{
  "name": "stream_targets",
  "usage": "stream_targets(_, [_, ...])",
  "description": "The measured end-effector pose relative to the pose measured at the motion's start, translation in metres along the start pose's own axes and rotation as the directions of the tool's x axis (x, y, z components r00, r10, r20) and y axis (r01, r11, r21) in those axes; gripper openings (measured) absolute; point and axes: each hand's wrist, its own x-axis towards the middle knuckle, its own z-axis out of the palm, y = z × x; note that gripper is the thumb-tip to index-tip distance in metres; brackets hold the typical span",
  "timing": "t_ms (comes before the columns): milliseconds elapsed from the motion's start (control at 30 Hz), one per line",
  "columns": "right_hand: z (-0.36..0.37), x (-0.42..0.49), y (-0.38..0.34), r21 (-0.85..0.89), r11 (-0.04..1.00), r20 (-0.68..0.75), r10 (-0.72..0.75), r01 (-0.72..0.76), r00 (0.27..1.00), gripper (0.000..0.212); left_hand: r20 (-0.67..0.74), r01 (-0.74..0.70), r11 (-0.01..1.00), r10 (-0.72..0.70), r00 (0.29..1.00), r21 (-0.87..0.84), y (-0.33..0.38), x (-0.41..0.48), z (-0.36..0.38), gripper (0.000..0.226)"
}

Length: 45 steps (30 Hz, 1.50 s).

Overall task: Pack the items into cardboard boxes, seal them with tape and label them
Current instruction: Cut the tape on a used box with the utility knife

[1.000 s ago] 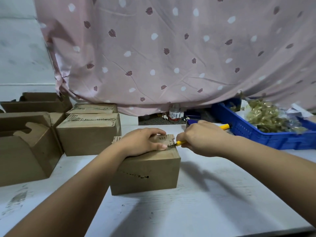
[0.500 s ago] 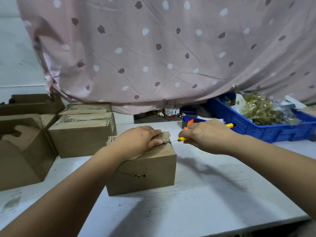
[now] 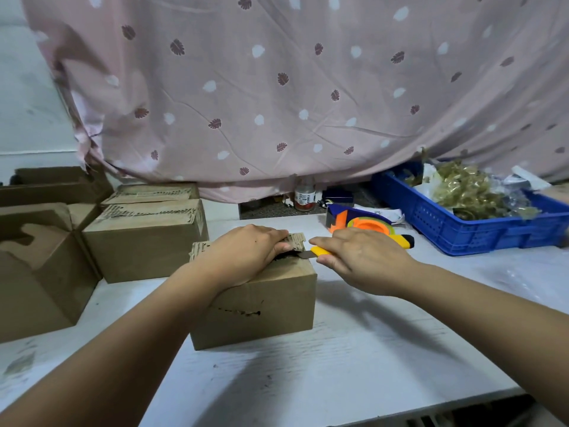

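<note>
A small cardboard box (image 3: 271, 306) stands on the white table (image 3: 338, 374) in the middle. My left hand (image 3: 246, 254) presses down on its top, fingers curled over the torn corrugated flap edge. My right hand (image 3: 363, 260) grips a yellow utility knife (image 3: 400, 241), its blade tip touching the box's top right edge beside my left fingertips. An orange and blue tape dispenser (image 3: 360, 223) lies just behind my right hand.
Two closed cardboard boxes (image 3: 144, 241) and open ones (image 3: 37, 272) stand at the left. A blue crate (image 3: 480, 223) with gold-coloured bagged items sits at the right. A pink patterned cloth (image 3: 308, 87) hangs behind, a small bottle (image 3: 304, 197) under its hem.
My right hand with the knife has drawn back to the right along the box's top edge, uncovering the tape dispenser. My left hand stays pressed on the box.
</note>
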Motion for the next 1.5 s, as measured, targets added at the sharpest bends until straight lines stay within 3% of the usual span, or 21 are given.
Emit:
stream_targets(300, [-0.008,0.015,0.005,0.129,0.991,0.095,0.03,-0.042,0.995,0.037,-0.048,-0.014,0.999,0.012,0.999,-0.037,-0.001,-0.003,0.001,0.047])
stream_targets(467, [-0.007,0.025,0.006,0.129,0.987,0.103,0.08,-0.093,0.991,0.034,-0.045,-0.02,0.997,0.017,0.999,-0.073,-0.001,-0.005,0.0,0.066])
stream_targets(667, [0.001,0.023,0.008,0.3,0.949,0.095,0.071,-0.096,0.993,0.024,-0.029,0.034,0.993,-0.037,0.999,-0.113,0.001,-0.006,-0.001,0.043])
stream_targets(867, [-0.002,0.009,0.022,0.357,0.918,0.202,0.104,-0.172,0.974,0.038,-0.064,0.025,0.99,-0.034,0.997,-0.138,-0.003,-0.006,0.003,0.053])
stream_targets(1000, [-0.011,0.002,0.033,0.498,0.831,0.258,0.134,-0.25,0.957,0.015,-0.058,-0.021,0.998,0.018,0.998,-0.052,0.005,-0.01,-0.003,0.017])
stream_targets(1133, [-0.016,-0.007,0.033,0.694,0.654,0.29,0.128,-0.301,0.948,0.014,-0.003,-0.107,0.989,0.107,0.994,0.102,0.01,-0.01,-0.008,0.031])
stream_targets(1267, [-0.016,-0.006,0.031,0.753,0.59,0.299,0.087,-0.291,0.95,0.015,-0.04,-0.089,0.974,0.099,0.994,0.21,0.013,-0.008,-0.005,0.026])
stream_targets(1500, [-0.018,0.002,0.025,0.716,0.642,0.311,0.056,-0.272,0.949,0.017,-0.187,-0.085,0.995,0.074,0.98,-0.053,0.005,-0.009,0.005,0.06])
